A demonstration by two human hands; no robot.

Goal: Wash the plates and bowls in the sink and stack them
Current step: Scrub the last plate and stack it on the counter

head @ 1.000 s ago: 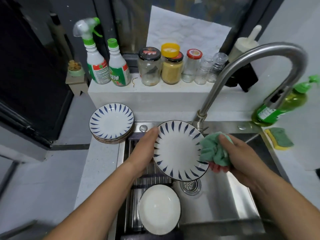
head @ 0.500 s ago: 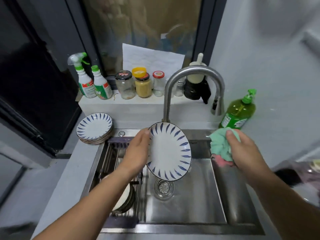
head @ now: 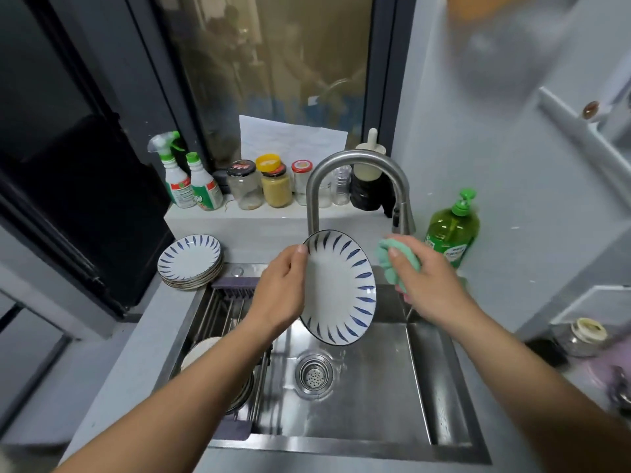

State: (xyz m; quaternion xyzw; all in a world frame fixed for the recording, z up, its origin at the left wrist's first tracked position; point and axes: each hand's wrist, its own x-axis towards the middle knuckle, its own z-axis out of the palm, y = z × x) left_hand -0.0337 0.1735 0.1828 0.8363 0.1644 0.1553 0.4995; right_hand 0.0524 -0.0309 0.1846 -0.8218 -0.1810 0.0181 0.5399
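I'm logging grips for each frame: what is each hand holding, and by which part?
The left hand grips the blue-patterned plate by its left rim, tilted over the sink. The right hand clutches the bunched green cloth.

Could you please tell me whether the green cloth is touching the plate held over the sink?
Apart. The head view shows a strip of background between the green cloth and the rim of the plate.

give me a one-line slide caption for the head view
Left hand holds a tilted blue-leaf plate over the sink while the right hand grips a green cloth beside the faucet.
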